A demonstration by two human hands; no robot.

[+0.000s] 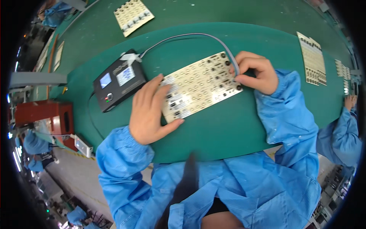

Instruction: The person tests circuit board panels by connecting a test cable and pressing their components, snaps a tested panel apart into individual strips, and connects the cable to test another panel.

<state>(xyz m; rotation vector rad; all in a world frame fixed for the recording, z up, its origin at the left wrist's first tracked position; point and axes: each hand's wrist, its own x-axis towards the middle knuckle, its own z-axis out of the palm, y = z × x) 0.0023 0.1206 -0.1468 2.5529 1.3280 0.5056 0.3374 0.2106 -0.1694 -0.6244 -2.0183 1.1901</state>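
Observation:
A cream-coloured circuit board panel [200,87] with rows of small components lies tilted on the green mat. My left hand [148,110] spans its left end, fingers at the upper corner and thumb at the lower edge, gripping it. At the right end, my right hand [259,72] pinches the end of a grey-purple ribbon cable [223,45] against the board; the fingers hide the contact. The cable arcs back to a black box-shaped device [121,78] with two lit screens and a knob, left of the board. White tape covers the cable's entry there.
Another board panel [133,16] lies at the far left, and stacked panels [312,59] lie at the right. A red metal block [45,116] and a small white device [82,145] sit by the left edge. Another person's blue sleeve [343,133] shows at far right.

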